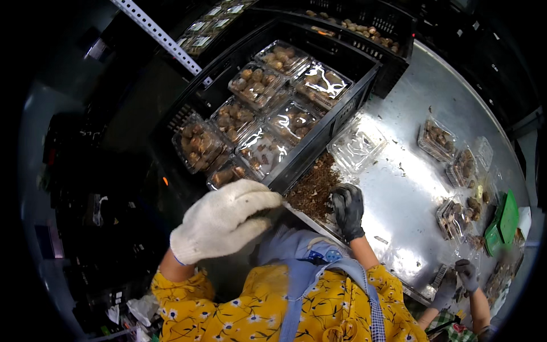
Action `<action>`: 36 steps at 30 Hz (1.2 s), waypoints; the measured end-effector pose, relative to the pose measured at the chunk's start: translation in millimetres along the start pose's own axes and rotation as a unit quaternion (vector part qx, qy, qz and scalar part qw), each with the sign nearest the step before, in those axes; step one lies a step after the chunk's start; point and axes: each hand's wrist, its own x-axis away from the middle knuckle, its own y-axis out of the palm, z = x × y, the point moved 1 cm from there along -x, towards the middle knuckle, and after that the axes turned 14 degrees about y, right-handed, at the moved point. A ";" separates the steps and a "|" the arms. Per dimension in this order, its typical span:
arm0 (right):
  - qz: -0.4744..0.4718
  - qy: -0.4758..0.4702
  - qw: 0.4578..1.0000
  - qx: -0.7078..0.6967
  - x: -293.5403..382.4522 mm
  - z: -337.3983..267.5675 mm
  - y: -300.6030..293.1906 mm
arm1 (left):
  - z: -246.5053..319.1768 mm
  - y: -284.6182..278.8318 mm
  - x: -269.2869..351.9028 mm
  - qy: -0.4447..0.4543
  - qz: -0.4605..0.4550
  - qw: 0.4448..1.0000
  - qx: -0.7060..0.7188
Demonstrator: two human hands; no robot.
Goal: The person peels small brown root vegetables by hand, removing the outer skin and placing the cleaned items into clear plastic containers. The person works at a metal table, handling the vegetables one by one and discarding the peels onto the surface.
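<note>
My left hand [226,220], in a white knitted glove, hovers beside the near corner of a black plastic crate [337,107]; its fingers are apart from the thumb, and I see nothing between them. In the crate lie several clear plastic clamshell boxes [256,85] of small brown tubers. In a dark glove, my right hand [347,207] rests at the right edge of a heap of brown soil and root debris [314,186] on the metal table; its fingers are curled and their tips are hidden. A clear plastic clamshell [357,143], seemingly without tubers, lies just beyond it.
A second black crate [395,72] with loose tubers stands behind. On the right of the metal table [397,188] are filled clamshells [436,139] and a green plastic scoop or tray [504,222]. A co-worker's gloved hands [455,280] are at lower right. A perforated metal post [162,36] rises at upper left.
</note>
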 end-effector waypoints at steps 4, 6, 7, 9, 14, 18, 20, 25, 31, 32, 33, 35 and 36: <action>-0.071 -0.036 0.996 0.028 7.5 18.8 -4.4 | -30.2 -16.7 -16.1 0.002 -0.006 1.000 -0.021; -0.011 -0.028 1.000 0.003 7.2 33.9 0.5 | -43.9 -18.5 -30.0 -0.040 -0.016 0.999 -0.008; 0.001 0.015 1.000 0.013 -7.8 -1.9 -27.1 | -46.3 -18.6 -32.1 -0.019 -0.024 0.999 -0.038; 0.092 0.054 0.994 0.029 -34.6 -4.1 -41.2 | -36.9 -18.5 -40.0 0.004 -0.063 0.996 -0.057; 0.117 0.096 0.982 0.112 -141.6 37.2 -48.0 | -13.2 16.1 -46.8 0.089 -0.136 0.983 -0.082; -0.066 0.191 0.979 0.038 -169.2 87.8 -42.1 | 2.6 67.8 -34.6 0.080 -0.077 0.985 0.133; -0.034 0.177 0.983 0.033 -162.4 98.2 -40.8 | -20.3 107.5 -33.0 0.016 -0.075 0.973 0.219; -0.010 0.156 0.988 0.015 -128.3 93.0 -51.7 | -95.6 221.7 -50.1 -0.311 0.082 0.917 0.235; -0.004 0.246 0.958 -0.149 -76.4 109.6 -68.0 | -103.7 264.1 -95.8 -0.202 0.166 0.939 0.222; 0.011 0.247 0.954 -0.169 -68.6 109.7 -70.3 | -102.4 265.5 -96.0 -0.202 0.169 0.935 0.239; 0.027 0.249 0.950 -0.188 -60.8 104.6 -74.9 | -99.8 266.7 -95.3 -0.201 0.171 0.929 0.258; 0.052 0.271 0.925 -0.262 -47.5 90.8 -78.3 | -96.7 264.7 -96.3 -0.181 0.181 0.944 0.210; 0.070 0.256 0.922 -0.281 -42.3 83.6 -79.5 | -96.5 262.3 -98.4 -0.162 0.190 0.958 0.143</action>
